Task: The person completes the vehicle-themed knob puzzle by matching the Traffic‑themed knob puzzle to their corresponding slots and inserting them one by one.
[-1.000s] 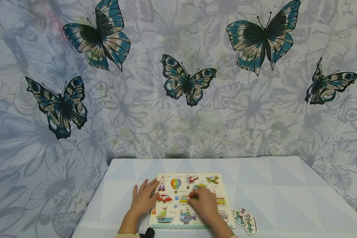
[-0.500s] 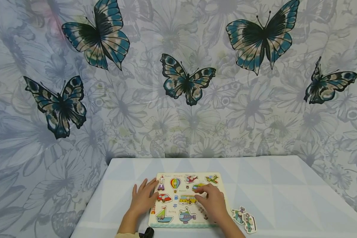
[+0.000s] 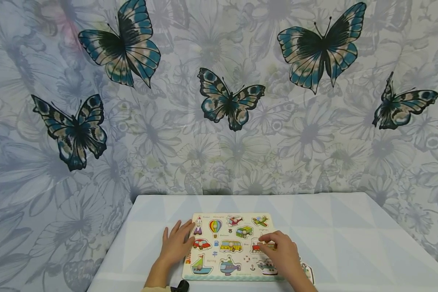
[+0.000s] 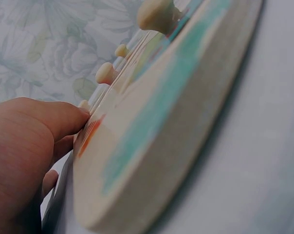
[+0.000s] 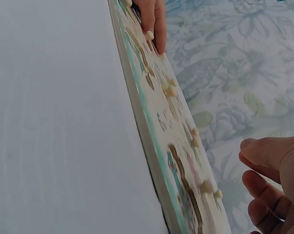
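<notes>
A cream wooden peg puzzle board (image 3: 242, 264) lies on the table with several vehicle pieces in it, each with a small round knob. My left hand (image 3: 177, 243) rests on its left edge, fingers spread and straight. In the left wrist view the thumb of my left hand (image 4: 27, 146) touches the board's edge. My right hand (image 3: 282, 251) hovers over the right side, by the red train (image 3: 256, 245), holding nothing. In the right wrist view the loosely bent fingers of my right hand (image 5: 273, 185) are apart from the knobs. The yellow bus (image 3: 230, 245) sits at the board's middle.
A loose puzzle piece (image 3: 308, 272) lies right of the board, partly hidden by my right forearm. A small black object (image 3: 183, 286) is by my left wrist. Behind the pale table (image 3: 350, 227) hangs a butterfly-print cloth (image 3: 219, 162).
My right hand has left the yellow bus and moved right across the board, uncovering the bus and the green vehicle. My left hand stays in place.
</notes>
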A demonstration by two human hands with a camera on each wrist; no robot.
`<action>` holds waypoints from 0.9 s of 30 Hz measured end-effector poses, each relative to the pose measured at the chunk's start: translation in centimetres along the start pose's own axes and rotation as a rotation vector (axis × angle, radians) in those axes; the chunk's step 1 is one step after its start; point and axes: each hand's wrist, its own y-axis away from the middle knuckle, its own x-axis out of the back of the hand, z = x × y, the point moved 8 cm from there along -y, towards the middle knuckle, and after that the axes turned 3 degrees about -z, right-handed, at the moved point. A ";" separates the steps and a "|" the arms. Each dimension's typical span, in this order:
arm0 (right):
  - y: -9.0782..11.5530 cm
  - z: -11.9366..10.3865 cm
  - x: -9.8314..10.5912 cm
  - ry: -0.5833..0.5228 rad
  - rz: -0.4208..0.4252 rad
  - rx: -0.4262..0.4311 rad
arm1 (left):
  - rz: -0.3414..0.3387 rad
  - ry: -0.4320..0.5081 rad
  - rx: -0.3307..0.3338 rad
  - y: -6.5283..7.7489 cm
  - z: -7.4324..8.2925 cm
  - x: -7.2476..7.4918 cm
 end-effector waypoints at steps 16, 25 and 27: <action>1.5 5.8 3.2 0.037 -0.059 -0.168 | -0.005 0.001 0.002 0.0 0.1 0.0; 2.1 8.3 3.9 0.071 -0.119 -0.208 | -0.001 -0.007 0.010 0.0 0.1 0.0; 2.2 8.7 4.0 0.072 -0.124 -0.210 | -0.001 -0.010 0.011 0.0 0.1 0.0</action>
